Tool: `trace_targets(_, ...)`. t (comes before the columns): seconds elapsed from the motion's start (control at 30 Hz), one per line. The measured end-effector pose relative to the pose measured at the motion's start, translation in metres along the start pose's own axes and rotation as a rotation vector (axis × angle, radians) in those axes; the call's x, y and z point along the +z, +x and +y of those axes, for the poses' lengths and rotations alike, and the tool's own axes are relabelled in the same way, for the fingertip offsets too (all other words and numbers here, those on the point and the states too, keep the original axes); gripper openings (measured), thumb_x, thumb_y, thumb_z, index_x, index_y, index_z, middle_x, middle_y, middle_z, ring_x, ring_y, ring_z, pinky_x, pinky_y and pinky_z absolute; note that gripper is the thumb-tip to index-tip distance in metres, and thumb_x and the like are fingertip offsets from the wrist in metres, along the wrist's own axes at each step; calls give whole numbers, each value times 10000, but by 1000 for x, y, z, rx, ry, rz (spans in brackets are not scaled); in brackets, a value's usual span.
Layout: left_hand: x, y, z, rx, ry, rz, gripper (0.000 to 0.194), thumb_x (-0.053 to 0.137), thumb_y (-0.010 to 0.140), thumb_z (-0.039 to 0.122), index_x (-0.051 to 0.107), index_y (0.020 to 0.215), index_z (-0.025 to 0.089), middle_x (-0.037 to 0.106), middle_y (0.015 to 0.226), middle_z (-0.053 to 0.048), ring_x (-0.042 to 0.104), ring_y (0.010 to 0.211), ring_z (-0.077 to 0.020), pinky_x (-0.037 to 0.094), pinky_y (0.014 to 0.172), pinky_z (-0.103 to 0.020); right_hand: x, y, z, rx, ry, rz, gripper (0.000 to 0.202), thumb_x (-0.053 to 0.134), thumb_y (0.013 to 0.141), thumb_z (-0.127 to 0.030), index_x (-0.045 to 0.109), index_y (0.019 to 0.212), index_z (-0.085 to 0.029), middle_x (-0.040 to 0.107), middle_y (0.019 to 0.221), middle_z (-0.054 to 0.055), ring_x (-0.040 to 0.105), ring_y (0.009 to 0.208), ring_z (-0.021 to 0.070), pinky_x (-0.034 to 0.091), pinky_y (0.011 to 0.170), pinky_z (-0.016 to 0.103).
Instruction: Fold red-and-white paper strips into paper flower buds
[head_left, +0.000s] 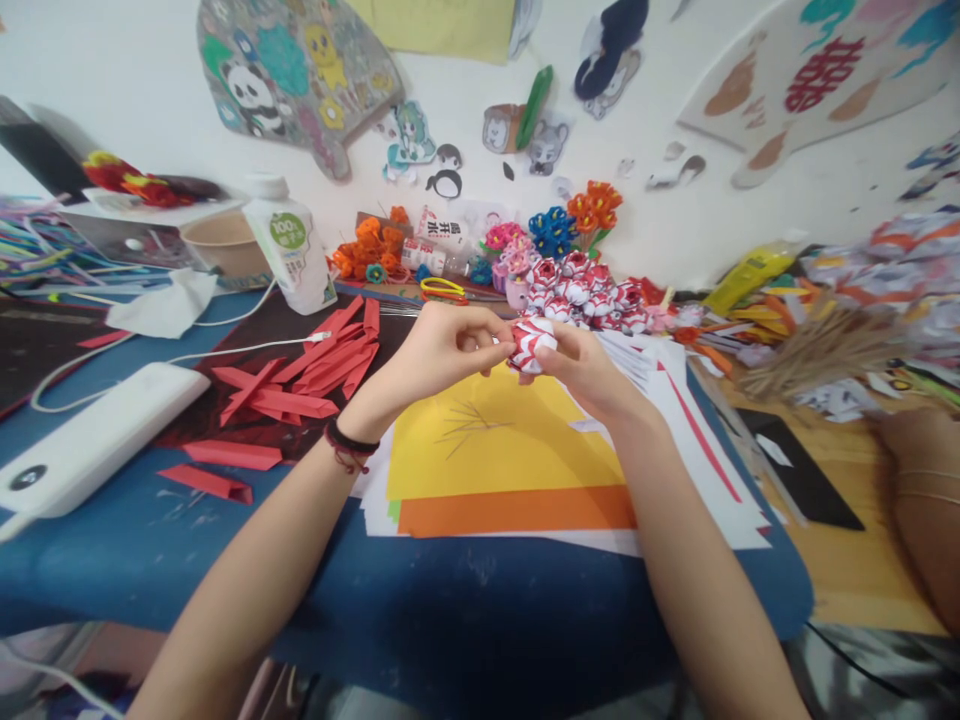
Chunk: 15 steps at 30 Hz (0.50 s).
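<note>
Between my two hands, above the yellow paper [510,460], is a red and white folded paper flower [533,343]. My left hand [465,343] pinches its left side with thumb and fingers. On the right side my right hand [581,365] is closed around it, thumb on its front. Several thin wire pieces [469,425] lie on the yellow paper below. Finished-looking red and white paper flowers [577,290] are heaped just behind my hands. To the left, folded red paper strips [300,370] lie scattered on a dark mat.
A white power bank [101,440] with a cable and a white bottle [289,245] stand on the left. Yellow scissors handles [442,290] lie at the back. Another person's arm [926,480] rests at the far right, by a bundle of brown sticks [810,350].
</note>
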<state>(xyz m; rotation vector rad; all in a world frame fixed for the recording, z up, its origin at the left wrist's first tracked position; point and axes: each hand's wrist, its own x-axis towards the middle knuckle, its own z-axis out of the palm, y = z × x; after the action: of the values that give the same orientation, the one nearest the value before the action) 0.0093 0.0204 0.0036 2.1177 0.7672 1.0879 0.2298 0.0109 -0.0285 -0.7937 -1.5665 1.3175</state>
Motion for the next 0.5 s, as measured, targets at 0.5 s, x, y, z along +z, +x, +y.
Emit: trace_targets(0.5, -2, 2, 1, -125, -153, -17, 155, 770, 861, 265, 798, 873, 112, 658, 532, -2, 551, 437, -53, 349, 405, -149, 2, 0, -3, 23, -22, -28, 562, 839, 801, -519, 695, 1199, -150, 727, 1023, 73, 666, 745, 124, 584, 688, 265)
